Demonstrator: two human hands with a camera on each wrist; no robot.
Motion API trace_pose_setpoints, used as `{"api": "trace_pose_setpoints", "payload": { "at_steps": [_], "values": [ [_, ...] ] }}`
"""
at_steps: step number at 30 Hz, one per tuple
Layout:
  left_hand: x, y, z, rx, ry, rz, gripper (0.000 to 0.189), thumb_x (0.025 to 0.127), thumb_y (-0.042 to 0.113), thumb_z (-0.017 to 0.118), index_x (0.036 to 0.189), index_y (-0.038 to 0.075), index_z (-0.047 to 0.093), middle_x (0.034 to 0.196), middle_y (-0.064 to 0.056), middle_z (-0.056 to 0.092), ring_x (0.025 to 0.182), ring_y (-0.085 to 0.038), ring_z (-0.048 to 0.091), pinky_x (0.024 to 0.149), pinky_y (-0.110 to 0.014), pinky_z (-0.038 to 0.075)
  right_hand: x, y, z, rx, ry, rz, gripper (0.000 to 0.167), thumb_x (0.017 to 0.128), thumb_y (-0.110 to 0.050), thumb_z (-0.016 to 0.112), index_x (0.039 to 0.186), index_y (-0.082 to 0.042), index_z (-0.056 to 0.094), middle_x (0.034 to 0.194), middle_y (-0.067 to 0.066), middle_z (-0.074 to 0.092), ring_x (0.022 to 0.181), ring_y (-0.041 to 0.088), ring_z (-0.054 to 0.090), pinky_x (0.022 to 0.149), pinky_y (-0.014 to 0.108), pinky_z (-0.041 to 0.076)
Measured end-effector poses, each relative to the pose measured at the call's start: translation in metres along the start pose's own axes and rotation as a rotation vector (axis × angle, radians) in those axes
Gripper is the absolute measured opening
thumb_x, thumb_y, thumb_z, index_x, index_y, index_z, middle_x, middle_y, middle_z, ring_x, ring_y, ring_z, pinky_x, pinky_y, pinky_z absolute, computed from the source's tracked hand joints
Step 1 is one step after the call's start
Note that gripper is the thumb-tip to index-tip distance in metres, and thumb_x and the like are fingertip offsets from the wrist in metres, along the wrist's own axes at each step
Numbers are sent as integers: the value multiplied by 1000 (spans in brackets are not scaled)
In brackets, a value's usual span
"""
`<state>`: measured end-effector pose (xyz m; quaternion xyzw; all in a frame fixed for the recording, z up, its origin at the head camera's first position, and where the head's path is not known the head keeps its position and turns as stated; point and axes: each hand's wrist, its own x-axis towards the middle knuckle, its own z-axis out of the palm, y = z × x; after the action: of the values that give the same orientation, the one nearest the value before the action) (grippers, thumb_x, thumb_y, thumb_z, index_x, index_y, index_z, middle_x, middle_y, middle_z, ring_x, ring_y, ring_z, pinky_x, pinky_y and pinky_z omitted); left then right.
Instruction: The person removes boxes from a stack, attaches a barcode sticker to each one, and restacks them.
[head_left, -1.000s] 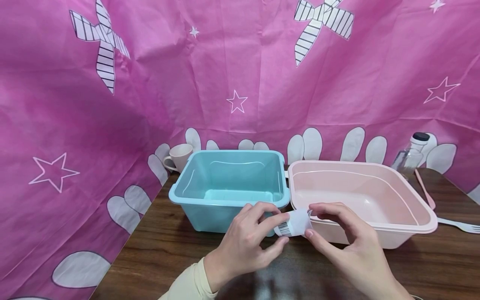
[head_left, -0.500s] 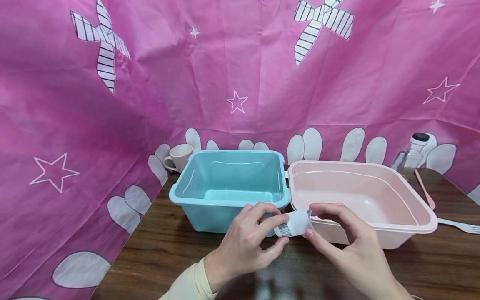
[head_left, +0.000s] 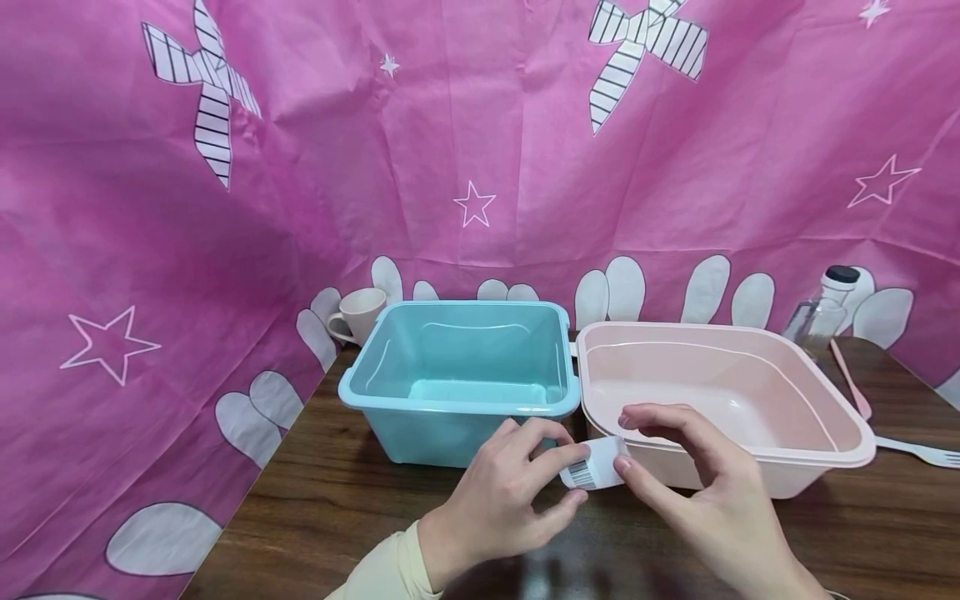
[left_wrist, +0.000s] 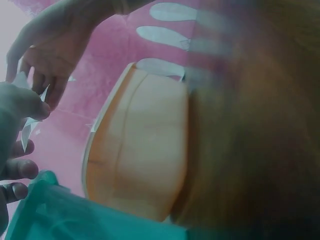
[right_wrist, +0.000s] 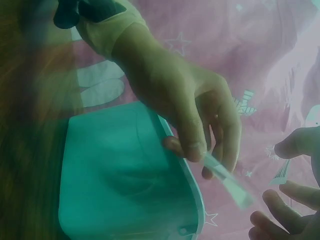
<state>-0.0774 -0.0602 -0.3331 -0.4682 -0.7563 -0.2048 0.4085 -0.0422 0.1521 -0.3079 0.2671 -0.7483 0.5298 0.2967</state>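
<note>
A small white paper label [head_left: 604,464], printed with a barcode, is low in the head view, in front of the two tubs. My left hand [head_left: 510,492] pinches its left end between thumb and fingers. My right hand [head_left: 712,479] is at the label's other end, thumb and forefinger spread apart and the thumb tip overlapping the label's edge. In the right wrist view the label [right_wrist: 229,184] sticks out as a thin strip from the left hand's grip, and the right hand's fingers [right_wrist: 292,142] stand apart from it.
Behind the hands stand a turquoise tub [head_left: 450,429] and a pink basin [head_left: 795,475] side by side on the wooden table [head_left: 300,500]. A mug [head_left: 362,313] is at back left. Right of the basin are a glass bottle [head_left: 825,312], a pink utensil [head_left: 850,379] and a white fork [head_left: 918,450].
The right forefinger has come off the label's edge, which it pinched before with the thumb. My left hand has moved slightly right and down with the label, which looks flatter now.
</note>
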Motion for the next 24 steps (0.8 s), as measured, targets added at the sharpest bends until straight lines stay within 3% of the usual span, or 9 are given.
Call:
{"api": "trace_pose_setpoints", "payload": {
  "at_steps": [6, 14, 17, 20, 24],
  "values": [
    [-8, 7, 12, 27, -49, 66, 38, 78, 29, 80, 113, 14, 74, 102, 2, 65, 79, -5, 58, 70, -15, 39, 0, 1, 1, -6, -6, 1, 55, 66, 22, 77, 116, 3, 67, 113, 1, 71, 106, 5, 65, 95, 11, 45],
    [-25, 22, 26, -19, -262, 107, 29, 88, 38, 72, 112, 21, 72, 106, 8, 62, 95, 0, 58, 77, -12, 38, 0, -2, 3, -73, -39, 93, 53, 70, 15, 81, 117, -6, 69, 111, -2, 72, 104, 2, 64, 94, 10, 45],
    [-32, 25, 29, -39, -374, 152, 28, 93, 40, 68, 116, 24, 71, 108, 10, 61, 97, 2, 56, 79, -10, 36, 0, -2, 4, -87, -56, 110, 53, 71, 13, 82, 118, -9, 69, 111, -3, 72, 104, 1, 64, 94, 9, 44],
    [-36, 25, 31, -61, -530, 179, 28, 95, 38, 67, 120, 26, 69, 109, 12, 60, 96, 5, 55, 75, -8, 29, -1, -2, 5, -88, -65, 104, 54, 72, 12, 81, 119, -11, 68, 110, -3, 72, 104, 1, 64, 95, 9, 44],
    [-35, 24, 32, -91, -756, 157, 31, 92, 38, 70, 122, 30, 68, 107, 15, 60, 91, 7, 54, 70, -8, 23, -3, 0, 6, -97, -64, 86, 55, 71, 12, 82, 119, -11, 69, 107, -4, 72, 101, 0, 63, 94, 9, 42]
  ]
}}
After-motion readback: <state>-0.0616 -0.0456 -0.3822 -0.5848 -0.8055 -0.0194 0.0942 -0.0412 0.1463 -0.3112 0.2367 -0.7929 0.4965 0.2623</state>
